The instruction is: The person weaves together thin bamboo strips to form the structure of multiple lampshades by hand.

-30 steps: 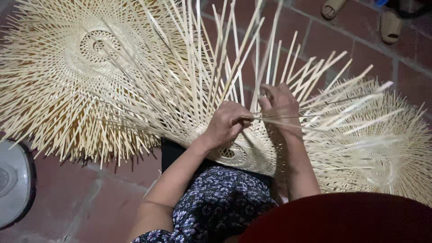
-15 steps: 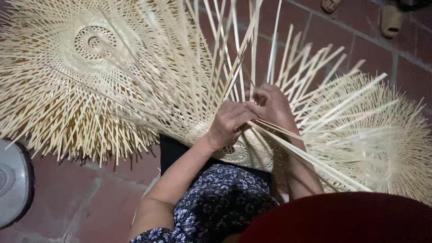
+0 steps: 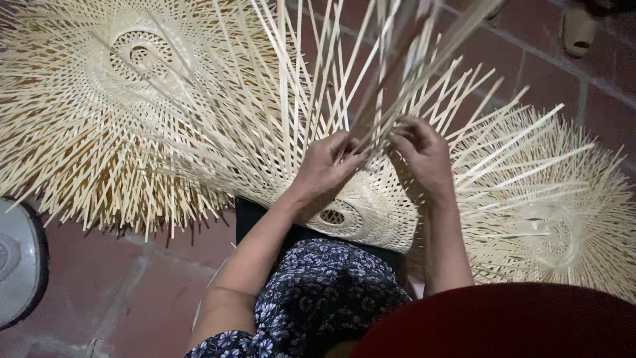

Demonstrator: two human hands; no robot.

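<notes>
Nearest, a dark floral-print lap (image 3: 324, 298) supports a half-woven pale bamboo-strip frame with a small round opening (image 3: 361, 215), its loose strips fanning upward. The left hand (image 3: 324, 169) has its grip clenched on upright strips; the right hand (image 3: 424, 156) pinches strips just beside it. A finished pale woven bamboo piece (image 3: 563, 219) lies right; a larger one (image 3: 112, 113) lies left on the red tiled floor (image 3: 132, 292). A white round fan base (image 3: 16, 262) sits at the left edge; a tan sandal (image 3: 578, 30) lies farthest.

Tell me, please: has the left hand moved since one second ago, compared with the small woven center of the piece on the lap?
Yes. The left hand has gone up, away from the small woven center, toward the right hand.
</notes>
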